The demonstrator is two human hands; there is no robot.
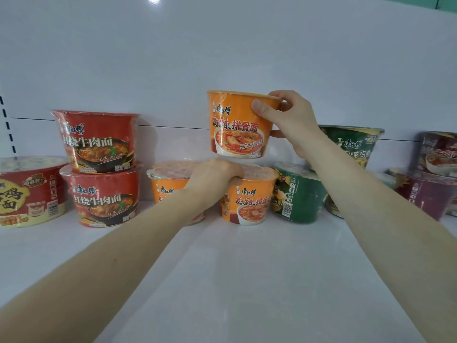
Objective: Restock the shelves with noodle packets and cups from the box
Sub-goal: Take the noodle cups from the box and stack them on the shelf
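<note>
My right hand grips an orange noodle cup by its rim and side, holding it upright just above the lower orange cups. My left hand rests with curled fingers on the rim of an orange cup standing on the white shelf. A second orange cup stands to its left, partly hidden behind my left wrist. The box is out of view.
Two red beef-noodle cups are stacked at the left, with a red and yellow cup beside them. Green cups stand right of the orange ones, and dark purple cups at the far right. The shelf's white back wall rises behind.
</note>
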